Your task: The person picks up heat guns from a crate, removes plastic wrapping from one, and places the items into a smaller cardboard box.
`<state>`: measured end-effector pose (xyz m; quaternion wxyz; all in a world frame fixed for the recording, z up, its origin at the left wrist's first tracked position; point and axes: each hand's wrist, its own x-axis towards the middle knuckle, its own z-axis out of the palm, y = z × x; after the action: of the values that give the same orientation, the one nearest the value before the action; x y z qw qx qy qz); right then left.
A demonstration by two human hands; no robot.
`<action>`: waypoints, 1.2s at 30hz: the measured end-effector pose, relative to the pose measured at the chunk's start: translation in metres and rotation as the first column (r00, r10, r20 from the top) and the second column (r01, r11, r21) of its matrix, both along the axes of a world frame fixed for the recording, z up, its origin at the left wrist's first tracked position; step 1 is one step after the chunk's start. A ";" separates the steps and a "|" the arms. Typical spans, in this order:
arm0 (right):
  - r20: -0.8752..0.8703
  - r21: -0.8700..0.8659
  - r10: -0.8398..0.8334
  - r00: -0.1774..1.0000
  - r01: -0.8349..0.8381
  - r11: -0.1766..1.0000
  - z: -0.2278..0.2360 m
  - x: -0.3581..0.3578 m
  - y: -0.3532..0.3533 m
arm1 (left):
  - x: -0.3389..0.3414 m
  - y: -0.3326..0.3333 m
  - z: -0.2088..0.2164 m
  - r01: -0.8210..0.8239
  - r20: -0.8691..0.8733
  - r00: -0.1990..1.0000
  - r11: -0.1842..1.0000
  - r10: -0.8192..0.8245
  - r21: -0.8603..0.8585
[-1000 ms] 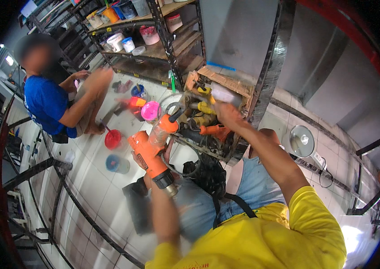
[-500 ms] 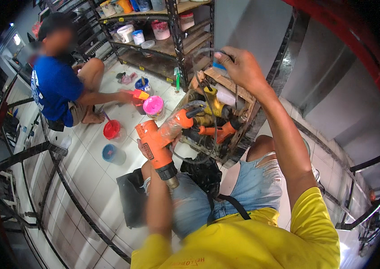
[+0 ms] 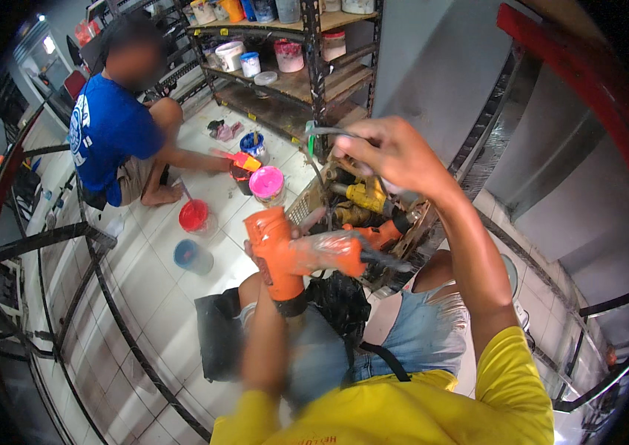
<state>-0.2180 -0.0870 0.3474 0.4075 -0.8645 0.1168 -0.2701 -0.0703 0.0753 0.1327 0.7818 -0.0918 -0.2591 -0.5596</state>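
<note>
An orange heat gun (image 3: 274,252) with a dark nozzle and a clear-wrapped handle is above my lap, its nozzle pointing down and its handle toward the right. My left hand (image 3: 313,222) is closed around its body from behind, mostly hidden by it. Raised to the right, my right hand (image 3: 394,154) pinches the grey power cord (image 3: 338,132). Below that hand stands a crate (image 3: 305,205) of power tools, among them a yellow tool (image 3: 366,196) and another orange tool (image 3: 381,235).
A co-worker in a blue shirt (image 3: 110,137) squats at the left, beside a pink paint tub (image 3: 267,182), a red tub (image 3: 194,216) and a blue-topped tub (image 3: 192,256). Shelves (image 3: 277,85) hold more tubs behind. Dark metal frames (image 3: 136,352) stand at the left.
The heat gun has turned, so its handle now points right instead of up and right. My right hand has come down a little, still pinching the cord. The view has shifted slightly.
</note>
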 end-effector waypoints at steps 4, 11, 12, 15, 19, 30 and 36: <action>-0.221 0.270 0.271 0.937 -0.208 0.940 -0.015 0.039 -0.014 | -0.015 -0.022 0.033 0.062 -0.094 0.993 0.990 -0.074 -0.124; -0.250 0.086 0.316 0.915 -0.304 0.949 -0.060 0.056 -0.031 | -0.017 -0.026 0.005 0.010 -0.183 0.983 0.999 -0.019 -0.050; -0.296 0.211 0.225 0.928 -0.166 0.963 -0.062 0.052 -0.032 | -0.015 -0.023 -0.004 0.004 -0.176 0.984 0.999 -0.010 -0.037; -0.437 0.058 0.183 0.881 -0.175 0.983 -0.165 0.018 -0.101 | -0.011 -0.024 -0.025 -0.129 -0.119 0.982 0.983 0.145 0.132; -0.927 -0.259 -0.150 0.343 -0.297 0.919 -0.277 -0.033 -0.116 | 0.010 -0.021 -0.042 -0.310 0.006 0.948 0.913 0.320 0.266; -0.568 -0.432 -0.322 0.757 0.059 0.900 -0.250 -0.024 -0.100 | 0.030 0.002 -0.058 -0.284 0.021 0.956 0.899 0.294 0.332; -0.242 -0.339 -0.586 0.773 0.499 0.798 -0.227 -0.004 -0.098 | 0.027 0.004 -0.055 -0.316 0.064 0.946 0.863 0.317 0.395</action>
<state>-0.2224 -0.1853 0.1208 0.1706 -0.8706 0.3950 -0.2386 -0.0432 0.0793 0.0773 0.8654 0.1128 -0.1495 -0.4647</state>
